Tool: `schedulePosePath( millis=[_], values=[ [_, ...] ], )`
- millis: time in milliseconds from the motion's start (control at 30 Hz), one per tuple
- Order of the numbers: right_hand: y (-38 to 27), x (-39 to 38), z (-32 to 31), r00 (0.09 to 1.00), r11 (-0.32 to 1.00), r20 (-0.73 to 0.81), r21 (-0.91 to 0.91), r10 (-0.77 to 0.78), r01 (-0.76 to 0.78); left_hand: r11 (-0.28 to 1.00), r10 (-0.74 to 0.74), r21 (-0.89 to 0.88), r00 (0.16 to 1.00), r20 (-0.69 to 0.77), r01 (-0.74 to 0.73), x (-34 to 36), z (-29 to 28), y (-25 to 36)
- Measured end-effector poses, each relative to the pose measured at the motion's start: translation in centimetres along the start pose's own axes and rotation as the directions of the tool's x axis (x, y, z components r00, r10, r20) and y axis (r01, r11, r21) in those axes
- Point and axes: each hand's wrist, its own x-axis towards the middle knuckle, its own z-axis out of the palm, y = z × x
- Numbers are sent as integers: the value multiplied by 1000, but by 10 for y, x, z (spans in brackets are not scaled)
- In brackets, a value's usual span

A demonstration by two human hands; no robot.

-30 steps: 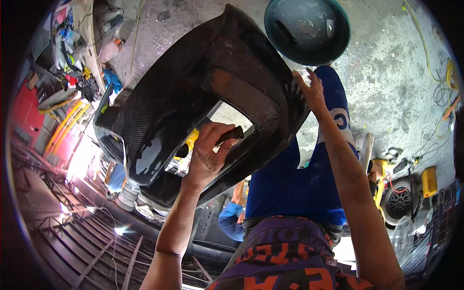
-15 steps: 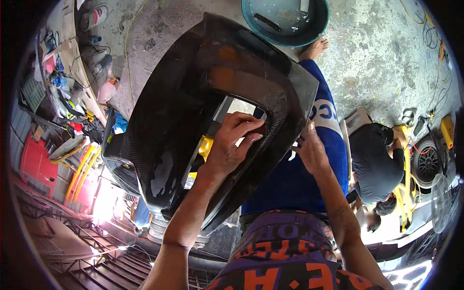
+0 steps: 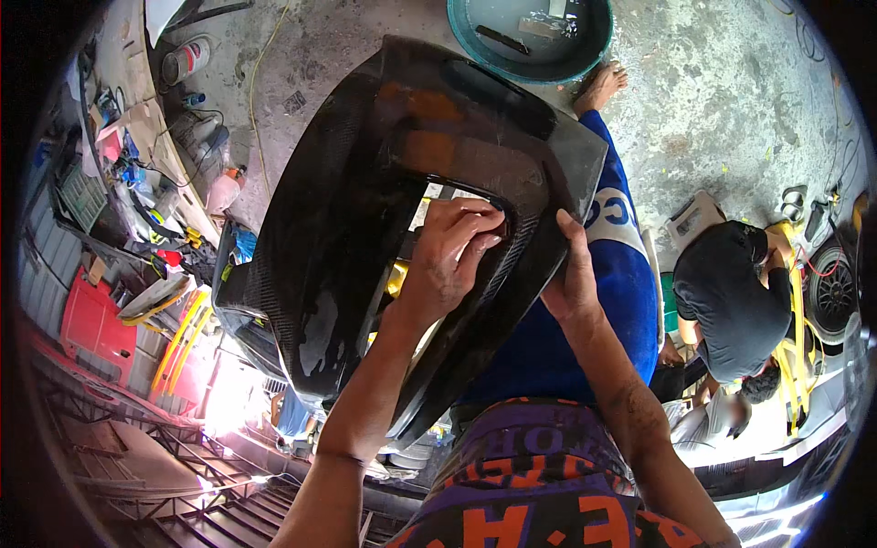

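A large glossy black car body panel (image 3: 315,215) with carbon-fibre weave and wet patches lies tilted across my lap. My left hand (image 3: 448,256) reaches over the panel's long opening. Its fingers are curled together against the opening's inner edge near the right end, and whatever they pinch is hidden. At the panel's right edge my right hand (image 3: 575,274) grips the rim, thumb on top and the other fingers out of sight underneath. Brownish smears show on the panel's upper face. Blue trousers (image 3: 607,301) cover my leg beneath it.
Beyond the panel stands a round green basin (image 3: 454,41) of water with a dark strip in it. A co-worker in a black shirt (image 3: 726,283) bends over yellow parts at right, near a wheel (image 3: 829,292). Clutter and red panels (image 3: 99,320) line the left side.
My right hand has shifted on the panel's edge, its thumb now lying over the top. The left hand's fingers have curled closer together and moved slightly along the opening's edge.
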Motion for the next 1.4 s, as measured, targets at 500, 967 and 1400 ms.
schedulePosePath(
  millis=[500,967,1400],
  values=[
    [4,3,3,966,999,-257,-21,30,-37,998,66,6,997,-47,-66,1,3,-1],
    [5,4,4,967,999,-254,-35,15,-25,995,31,93,992,-123,-20,4,-2,1],
    [2,1,9,980,997,-198,-73,-27,12,994,110,-26,994,17,-110,6,2,-12]
  ],
)
